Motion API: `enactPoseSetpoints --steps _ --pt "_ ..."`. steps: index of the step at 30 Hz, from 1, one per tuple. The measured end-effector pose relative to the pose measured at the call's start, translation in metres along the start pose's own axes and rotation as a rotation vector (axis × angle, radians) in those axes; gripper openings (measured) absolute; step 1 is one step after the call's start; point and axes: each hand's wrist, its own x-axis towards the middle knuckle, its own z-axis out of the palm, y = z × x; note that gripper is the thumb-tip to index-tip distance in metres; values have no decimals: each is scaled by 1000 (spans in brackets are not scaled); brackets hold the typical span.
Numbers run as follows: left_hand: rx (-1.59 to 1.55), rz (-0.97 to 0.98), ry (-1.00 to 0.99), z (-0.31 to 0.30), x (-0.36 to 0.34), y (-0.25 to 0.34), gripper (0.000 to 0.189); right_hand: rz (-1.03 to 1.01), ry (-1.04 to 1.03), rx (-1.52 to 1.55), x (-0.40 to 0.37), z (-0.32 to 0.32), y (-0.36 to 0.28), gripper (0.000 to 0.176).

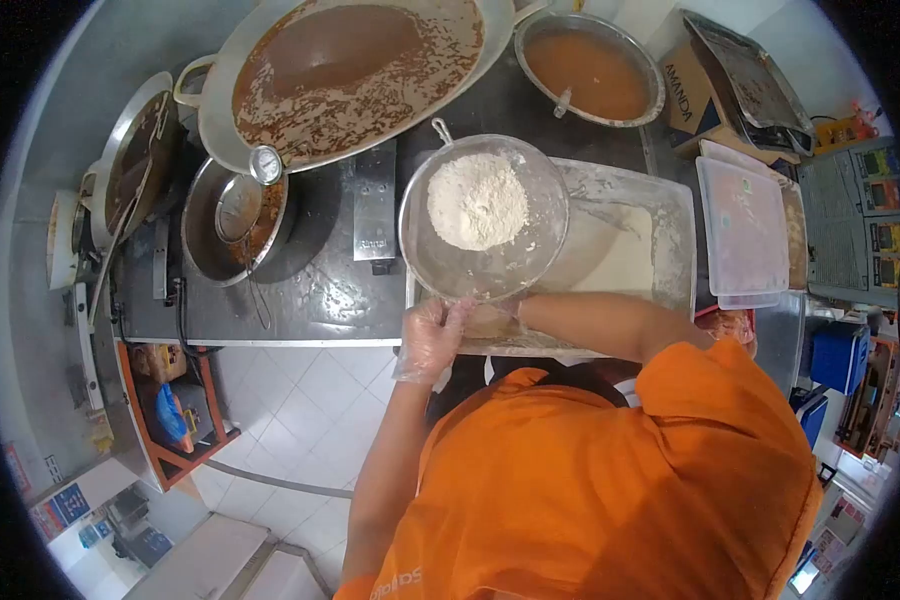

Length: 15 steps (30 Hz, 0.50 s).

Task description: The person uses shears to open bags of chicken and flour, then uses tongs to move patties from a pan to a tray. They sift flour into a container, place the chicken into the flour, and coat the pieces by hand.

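Currently, a round sieve (485, 268) loaded with a mound of pale powder (478, 200) is being held over a clear plastic bin (680, 250) at the near edge of the bench (320, 300), above the bin's left part. The sieve's near rim is being gripped by the left hand (432, 332), gloved in clear plastic, with fingers curled closed; the right hand (492, 318) is being held close beside it at that rim, partly hidden, so how far it is closed cannot be told. Along the far edge, brown liquid (345, 50) is being contained by a wide pan (218, 115), and orange-brown liquid (590, 75) by a metal bowl (658, 80) toward the far right corner. Toward the left end, a pot (200, 235) is being supported, a small strainer (238, 210) lying across its mouth; at the right end, a plastic lid (745, 230).
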Motion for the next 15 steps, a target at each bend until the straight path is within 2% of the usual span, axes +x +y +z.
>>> enactPoseSetpoints --steps 3,7,11,12,13,15 --pt "40 1 2 -12 -11 30 33 -8 73 220 -10 0 1 45" --pt "-9 -73 -48 -34 -36 65 33 -85 204 738 -39 -15 6 44" --pt "68 -38 -97 -60 -52 86 34 -296 326 1407 -78 -44 15 44" --pt "149 -57 -77 -61 -54 85 34 -357 365 1456 -90 -54 19 44" --pt "227 -76 -52 -62 -55 84 34 -414 403 1440 -105 -64 23 44" --pt "247 -22 -80 -57 -47 57 33 -633 690 580 -135 -83 44 41"
